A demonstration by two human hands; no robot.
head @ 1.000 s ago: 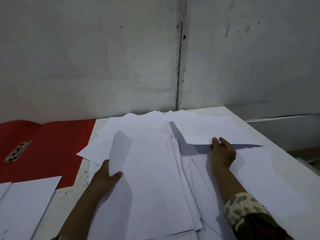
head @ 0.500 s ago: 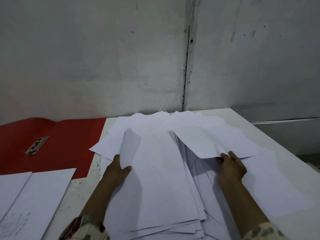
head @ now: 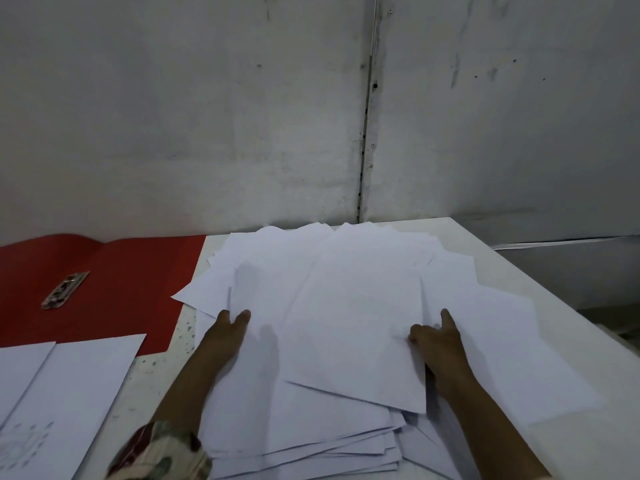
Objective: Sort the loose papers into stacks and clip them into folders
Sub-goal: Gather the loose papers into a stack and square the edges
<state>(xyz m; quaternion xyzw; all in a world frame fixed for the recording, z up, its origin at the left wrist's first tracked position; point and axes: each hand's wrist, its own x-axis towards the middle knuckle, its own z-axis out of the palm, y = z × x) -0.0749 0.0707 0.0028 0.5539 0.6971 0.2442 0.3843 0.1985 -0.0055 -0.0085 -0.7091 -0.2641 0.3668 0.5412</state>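
Observation:
A loose pile of white papers [head: 277, 271] is spread over the white table [head: 540, 285]. My left hand [head: 225, 332] grips the pile's left edge, thumb on top and the other fingers mostly hidden by paper. At the right edge of one top sheet [head: 356, 323], my right hand [head: 438, 341] pinches that sheet, index finger pointing away from me. The sheet lies slanted across the middle of the pile. An open red folder [head: 131, 278] lies flat at the left, with its metal clip [head: 65, 291] on the inside.
Two separate white sheets [head: 72, 393] lie at the near left, partly over the folder's lower edge; one has a faint printed pattern. A grey wall stands right behind the table. The table's right edge runs diagonally, with a drop beyond it.
My right hand has drawn one sheet from the far right back toward me and leftward, so it now lies over the pile's middle. My left hand has stayed on the pile's left edge.

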